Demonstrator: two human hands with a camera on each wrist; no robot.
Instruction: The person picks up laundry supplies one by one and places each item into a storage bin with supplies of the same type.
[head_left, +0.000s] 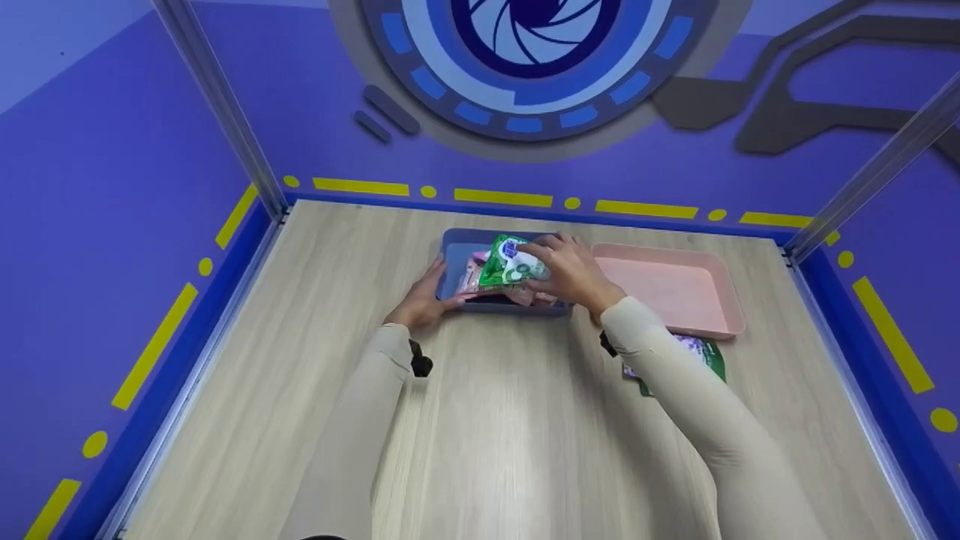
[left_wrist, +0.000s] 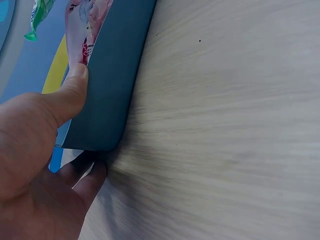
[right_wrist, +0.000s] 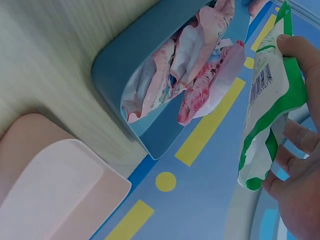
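Near the back edge of the desk (head_left: 480,405), our left hand (head_left: 421,301) grips the blue tray (head_left: 451,279) at its front left corner. Our right hand (head_left: 571,271) pinches a green-and-white packet (head_left: 514,261) above the pink packets (right_wrist: 200,47) inside. We would do well to steady the tray and lower the packet flat, clear of the rim, without squashing those beneath.

The table (head_left: 480,435) (pale) bears blue tray (head_left: 461,251), pink tray (head_left: 679,289), packaging (head_left: 710,358).
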